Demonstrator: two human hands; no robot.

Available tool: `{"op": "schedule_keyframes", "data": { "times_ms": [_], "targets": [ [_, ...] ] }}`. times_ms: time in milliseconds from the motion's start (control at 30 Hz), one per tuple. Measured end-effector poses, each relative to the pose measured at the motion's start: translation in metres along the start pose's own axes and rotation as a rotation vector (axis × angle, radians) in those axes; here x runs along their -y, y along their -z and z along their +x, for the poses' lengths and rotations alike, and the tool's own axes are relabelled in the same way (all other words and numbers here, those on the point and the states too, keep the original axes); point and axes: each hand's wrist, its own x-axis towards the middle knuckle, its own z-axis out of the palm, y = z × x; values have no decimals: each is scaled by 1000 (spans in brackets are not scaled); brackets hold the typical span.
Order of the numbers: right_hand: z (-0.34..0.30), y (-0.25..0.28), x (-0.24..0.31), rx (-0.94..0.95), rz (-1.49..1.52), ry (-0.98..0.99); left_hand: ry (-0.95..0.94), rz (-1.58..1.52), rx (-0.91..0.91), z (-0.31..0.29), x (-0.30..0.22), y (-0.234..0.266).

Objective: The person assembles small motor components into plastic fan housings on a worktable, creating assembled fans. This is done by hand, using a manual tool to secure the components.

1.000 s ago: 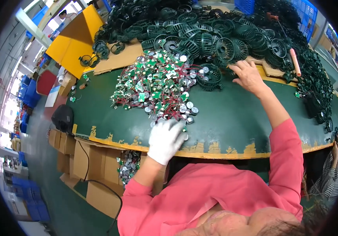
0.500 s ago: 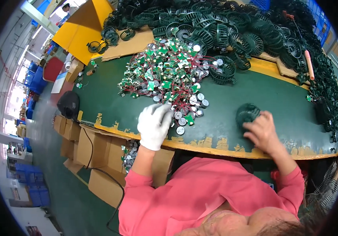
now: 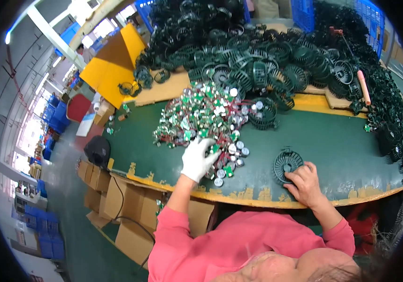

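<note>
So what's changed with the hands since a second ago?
The right hand has come from the far heap of housings toward the table's near edge, now gripping a dark green slotted housing by its rim. The gloved left hand has moved slightly farther in over the wired circuit boards. The pink rod stayed put.

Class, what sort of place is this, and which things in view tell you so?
Probably a factory assembly floor: a heap of wired circuit boards lies on a long worktable, many matching dark cages are piled beyond it, and blue crates stand behind.
</note>
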Motion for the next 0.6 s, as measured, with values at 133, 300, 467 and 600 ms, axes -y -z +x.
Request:
{"op": "schedule_keyframes", "data": {
  "times_ms": [133, 300, 467, 600],
  "targets": [
    [-1, 1, 0, -29, -8, -12, 40, -176, -176, 3, 2, -11],
    [-1, -1, -1, -29, -1, -13, 227, -576, -164, 13, 22, -11],
    [0, -1, -3, -45, 17, -14, 249, -891, -309, 50, -16, 63],
    [0, -1, -4, -50, 19, -9, 299, -1189, -410, 75, -15, 78]
  ]
}}
